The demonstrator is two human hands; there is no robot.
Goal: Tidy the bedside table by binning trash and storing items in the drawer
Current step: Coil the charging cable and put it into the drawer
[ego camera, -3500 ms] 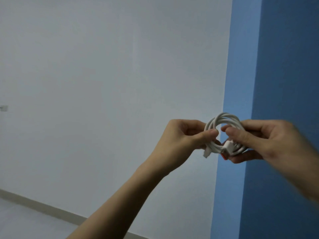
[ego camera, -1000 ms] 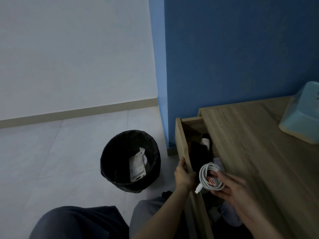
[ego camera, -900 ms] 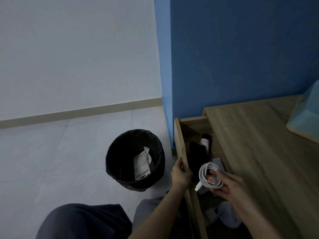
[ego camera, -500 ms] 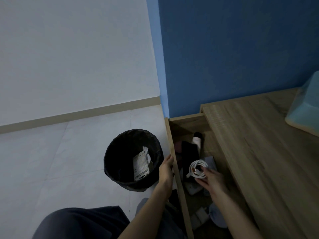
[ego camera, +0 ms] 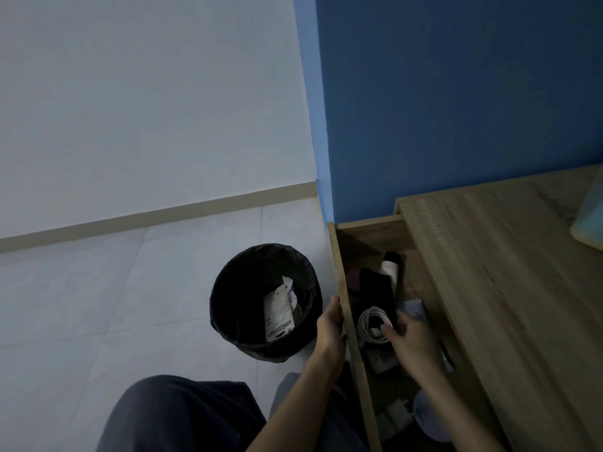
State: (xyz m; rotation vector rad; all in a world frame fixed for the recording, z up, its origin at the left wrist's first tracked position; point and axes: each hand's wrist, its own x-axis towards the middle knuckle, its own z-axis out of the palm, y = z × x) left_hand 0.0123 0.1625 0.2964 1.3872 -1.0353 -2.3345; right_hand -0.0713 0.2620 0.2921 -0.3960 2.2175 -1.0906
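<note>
Fingers (ego camera: 388, 331) of your right hand (ego camera: 412, 342): curled loosely at the rim of the coiled white cable (ego camera: 373, 324), fingertips on its near loops; whether they grip it or only touch it you cannot tell in this dim light. Your left hand (ego camera: 331, 324): closed on the top edge of the drawer front (ego camera: 350, 321), thumb on the outer face, the other fingers hidden behind the panel.

Cable: wound in a flat ring, lying inside the open drawer (ego camera: 362, 236) near its front panel, partly over a pale flat item that is too dark to identify.

Other drawer contents: a long black object (ego camera: 375, 288) just behind the cable; a white tube with a black cap (ego camera: 390, 265) beside that, toward the back; a pale rectangular packet (ego camera: 414, 308) to the right of your right hand; small white blocks and a rounded pale-blue item (ego camera: 427, 415) at the nearer end, blurred.

Bedside table top (ego camera: 509, 272): wood grain, to the right of the drawer, with a light-blue container (ego camera: 589, 223) at the frame's right edge, cut off.

Floor, left of the drawer: a black-lined bin (ego camera: 264, 301), holding a printed white package (ego camera: 277, 313) and crumpled white paper. Your dark-clad knee (ego camera: 182, 415) sits at the bottom of the view. Behind: a blue wall (ego camera: 456, 93) and a white wall (ego camera: 146, 93).
</note>
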